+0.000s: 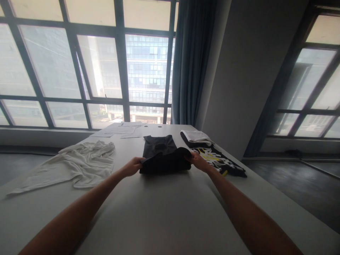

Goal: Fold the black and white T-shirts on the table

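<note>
Black garment (164, 164), side edges pinched by left grip (132, 166) and right grip (198, 162), has wide white tabletop (164, 212) nearside.

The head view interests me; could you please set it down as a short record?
Held: dark garment
Grip: left hand at its left edge, right hand at its right edge
Left of it: rumpled white cloth
Right of it: patterned garment; behind that, folded white cloth atop black cloth
Far end: papers
Surface: white table

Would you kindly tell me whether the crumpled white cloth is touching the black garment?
Apart: the head view shows a strip of tabletop between the white cloth and the black garment.
</note>
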A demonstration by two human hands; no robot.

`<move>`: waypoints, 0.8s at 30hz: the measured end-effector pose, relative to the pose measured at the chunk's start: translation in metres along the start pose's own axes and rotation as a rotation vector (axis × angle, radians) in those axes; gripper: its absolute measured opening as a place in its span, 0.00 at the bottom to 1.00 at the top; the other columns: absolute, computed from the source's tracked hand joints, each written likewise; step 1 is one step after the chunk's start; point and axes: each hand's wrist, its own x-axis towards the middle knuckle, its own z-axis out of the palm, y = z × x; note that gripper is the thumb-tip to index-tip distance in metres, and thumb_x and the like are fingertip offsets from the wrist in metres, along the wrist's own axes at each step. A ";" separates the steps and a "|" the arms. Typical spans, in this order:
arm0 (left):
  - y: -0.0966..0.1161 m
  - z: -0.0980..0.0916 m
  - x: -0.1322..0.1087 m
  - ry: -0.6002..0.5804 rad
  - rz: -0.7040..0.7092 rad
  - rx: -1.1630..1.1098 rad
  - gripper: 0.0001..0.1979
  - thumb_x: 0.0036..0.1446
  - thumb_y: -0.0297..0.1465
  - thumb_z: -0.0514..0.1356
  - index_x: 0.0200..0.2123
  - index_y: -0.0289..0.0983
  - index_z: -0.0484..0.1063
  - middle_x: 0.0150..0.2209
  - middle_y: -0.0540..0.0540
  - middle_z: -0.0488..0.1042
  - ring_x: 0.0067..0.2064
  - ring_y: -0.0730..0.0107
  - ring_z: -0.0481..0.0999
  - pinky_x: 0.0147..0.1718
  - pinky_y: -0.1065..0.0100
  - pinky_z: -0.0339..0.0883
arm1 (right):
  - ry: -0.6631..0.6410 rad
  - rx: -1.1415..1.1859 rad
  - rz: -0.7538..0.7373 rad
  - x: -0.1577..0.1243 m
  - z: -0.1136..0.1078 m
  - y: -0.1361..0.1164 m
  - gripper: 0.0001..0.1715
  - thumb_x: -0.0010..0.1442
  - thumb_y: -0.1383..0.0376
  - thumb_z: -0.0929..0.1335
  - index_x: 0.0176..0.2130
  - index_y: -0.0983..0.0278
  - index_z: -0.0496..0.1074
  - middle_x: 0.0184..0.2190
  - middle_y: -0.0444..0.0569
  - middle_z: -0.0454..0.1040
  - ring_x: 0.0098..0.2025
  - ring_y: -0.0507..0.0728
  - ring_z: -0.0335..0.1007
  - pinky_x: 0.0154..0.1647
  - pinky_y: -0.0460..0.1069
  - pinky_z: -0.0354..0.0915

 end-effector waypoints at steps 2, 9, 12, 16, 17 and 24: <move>0.003 -0.001 0.003 0.096 -0.032 -0.107 0.19 0.54 0.45 0.60 0.24 0.35 0.71 0.20 0.52 0.67 0.25 0.71 0.66 0.25 0.68 0.61 | 0.034 0.089 -0.012 0.000 0.002 -0.008 0.26 0.54 0.44 0.70 0.35 0.65 0.75 0.27 0.45 0.75 0.32 0.57 0.71 0.35 0.51 0.68; 0.002 0.012 0.001 0.106 -0.280 -0.316 0.27 0.47 0.53 0.67 0.36 0.33 0.75 0.30 0.47 0.76 0.31 0.64 0.73 0.30 0.65 0.66 | 0.066 -0.011 0.028 0.002 0.018 -0.012 0.28 0.55 0.45 0.69 0.39 0.67 0.77 0.33 0.47 0.78 0.37 0.59 0.73 0.39 0.52 0.69; 0.009 0.008 -0.003 0.016 -0.366 -0.399 0.28 0.46 0.53 0.68 0.36 0.33 0.76 0.33 0.44 0.78 0.35 0.62 0.77 0.35 0.63 0.69 | -0.003 0.028 0.063 -0.001 0.017 -0.010 0.27 0.54 0.46 0.70 0.40 0.66 0.77 0.34 0.47 0.79 0.39 0.60 0.74 0.41 0.52 0.69; 0.018 -0.011 0.005 -0.077 -0.321 -0.466 0.28 0.45 0.51 0.70 0.39 0.33 0.77 0.38 0.42 0.80 0.41 0.57 0.79 0.43 0.59 0.71 | -0.150 0.137 0.083 0.003 0.009 -0.012 0.29 0.52 0.48 0.73 0.44 0.66 0.77 0.37 0.47 0.80 0.43 0.62 0.75 0.46 0.55 0.70; 0.018 -0.016 0.011 -0.067 -0.294 -0.470 0.28 0.46 0.50 0.70 0.40 0.33 0.78 0.39 0.41 0.80 0.42 0.57 0.79 0.44 0.58 0.71 | -0.132 0.149 0.067 0.007 0.008 -0.011 0.28 0.52 0.49 0.73 0.45 0.66 0.77 0.38 0.47 0.80 0.44 0.62 0.75 0.47 0.55 0.70; -0.029 -0.016 0.049 0.289 -0.229 -0.095 0.36 0.48 0.51 0.65 0.52 0.30 0.72 0.49 0.32 0.78 0.52 0.44 0.76 0.51 0.50 0.69 | 0.309 -0.293 0.168 0.038 0.022 0.008 0.28 0.60 0.63 0.68 0.59 0.68 0.68 0.49 0.58 0.77 0.50 0.63 0.74 0.54 0.57 0.67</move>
